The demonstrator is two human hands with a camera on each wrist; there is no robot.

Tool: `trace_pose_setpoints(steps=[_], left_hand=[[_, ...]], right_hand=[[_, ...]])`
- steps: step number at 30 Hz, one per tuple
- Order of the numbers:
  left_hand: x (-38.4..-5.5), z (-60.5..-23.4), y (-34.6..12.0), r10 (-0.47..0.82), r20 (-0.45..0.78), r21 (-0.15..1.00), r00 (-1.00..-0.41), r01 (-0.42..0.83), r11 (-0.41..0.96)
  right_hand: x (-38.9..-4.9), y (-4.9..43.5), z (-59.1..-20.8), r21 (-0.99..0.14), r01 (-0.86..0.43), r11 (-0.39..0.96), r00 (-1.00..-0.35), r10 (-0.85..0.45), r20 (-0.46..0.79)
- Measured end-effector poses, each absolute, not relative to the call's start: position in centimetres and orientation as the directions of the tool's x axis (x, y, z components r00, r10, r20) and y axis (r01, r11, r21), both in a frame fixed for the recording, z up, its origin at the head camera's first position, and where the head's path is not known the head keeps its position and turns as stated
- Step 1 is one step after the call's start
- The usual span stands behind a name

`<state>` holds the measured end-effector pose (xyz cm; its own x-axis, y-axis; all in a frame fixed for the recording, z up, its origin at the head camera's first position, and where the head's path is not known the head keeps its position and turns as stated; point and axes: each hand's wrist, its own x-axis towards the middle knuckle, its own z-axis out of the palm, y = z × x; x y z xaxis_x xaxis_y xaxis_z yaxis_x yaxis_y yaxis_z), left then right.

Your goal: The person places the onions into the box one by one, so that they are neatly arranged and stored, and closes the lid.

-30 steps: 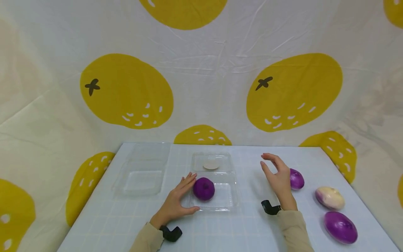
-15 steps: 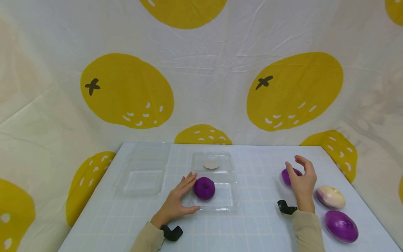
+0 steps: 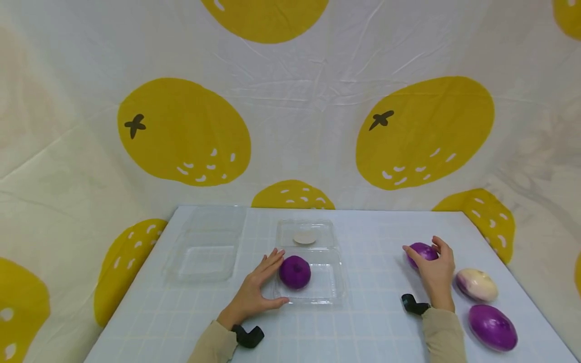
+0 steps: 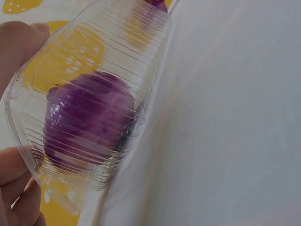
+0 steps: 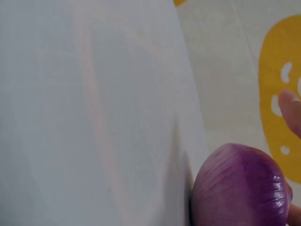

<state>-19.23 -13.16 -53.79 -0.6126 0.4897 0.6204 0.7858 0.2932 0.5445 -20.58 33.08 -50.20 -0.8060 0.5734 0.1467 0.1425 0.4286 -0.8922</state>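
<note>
In the head view, my left hand (image 3: 255, 292) rests at the left side of an opened clear plastic clamshell box (image 3: 329, 282), fingers and thumb extended along its edge. A purple onion (image 3: 295, 273) sits in the left part of that box, seen through the ribbed plastic in the left wrist view. My right hand (image 3: 438, 272) reaches over another purple onion (image 3: 422, 253) lying on the table. Its thumb and fingers spread around this onion (image 5: 240, 188); in the right wrist view one fingertip (image 5: 291, 110) stands apart from it, and further contact is partly hidden.
A second opened clear box (image 3: 204, 262) stands at the table's left. On the right lie a cream-and-purple onion-like vegetable (image 3: 476, 284) and a large purple onion (image 3: 492, 327). The white table (image 3: 363, 333) ends at a patterned curtain (image 3: 299, 126).
My right hand has moved right, then lowered over the purple onion with its fingers spread around it. My left hand and the box have stayed in place.
</note>
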Motion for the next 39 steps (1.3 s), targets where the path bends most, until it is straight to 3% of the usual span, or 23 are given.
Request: trace_pose_setpoints(steps=[10, 39], left_hand=[[-19.2, -53.6, -12.9, 0.495, 0.608, 0.556, -0.62, 0.778, 0.292], [-19.4, -54.1, -13.0, 0.492, 0.618, 0.547, -0.613, 0.785, 0.292]], right_hand=[[-20.1, 34.5, -51.3, -0.874, 0.241, 0.421, -0.89, 0.455, -0.027], [-20.5, 34.1, -50.1, -0.868, 0.256, 0.426, -0.906, 0.418, -0.062]])
